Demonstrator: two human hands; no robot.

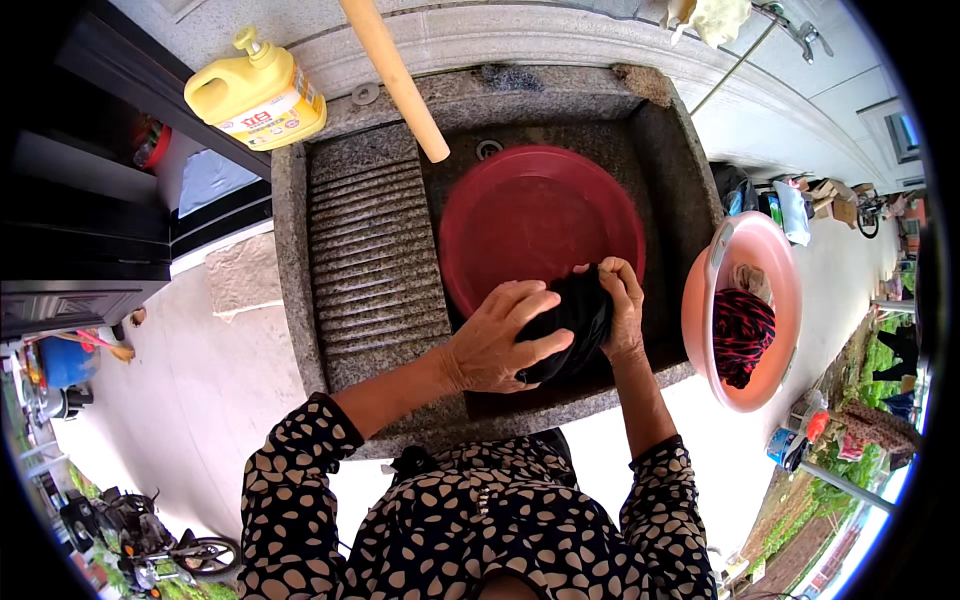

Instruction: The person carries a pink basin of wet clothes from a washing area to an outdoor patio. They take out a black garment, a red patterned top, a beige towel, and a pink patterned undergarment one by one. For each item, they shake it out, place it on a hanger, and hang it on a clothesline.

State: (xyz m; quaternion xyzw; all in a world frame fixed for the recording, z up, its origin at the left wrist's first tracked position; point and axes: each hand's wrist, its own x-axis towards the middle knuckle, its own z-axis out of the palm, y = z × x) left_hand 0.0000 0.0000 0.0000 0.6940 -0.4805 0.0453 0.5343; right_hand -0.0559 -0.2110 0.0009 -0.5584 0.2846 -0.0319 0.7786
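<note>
A bunched black cloth (570, 325) is gripped between my two hands, over the near edge of a red plastic basin (540, 205). My left hand (505, 340) wraps its fingers over the cloth's left side. On the other side, my right hand (624, 310) clasps it with bent fingers. The basin sits inside a grey stone sink (660, 170), and its inside looks bare apart from a wet sheen. To its left lies the sink's ribbed washboard slope (375, 250). Part of the cloth is hidden under my fingers.
A yellow pump jug (257, 95) stands at the sink's far left corner. A wooden pole (395, 80) slants over the back rim. Right of the sink, a pink tub (738, 370) holds red-and-black patterned fabric (743, 335). A motorcycle (150, 545) is parked at lower left.
</note>
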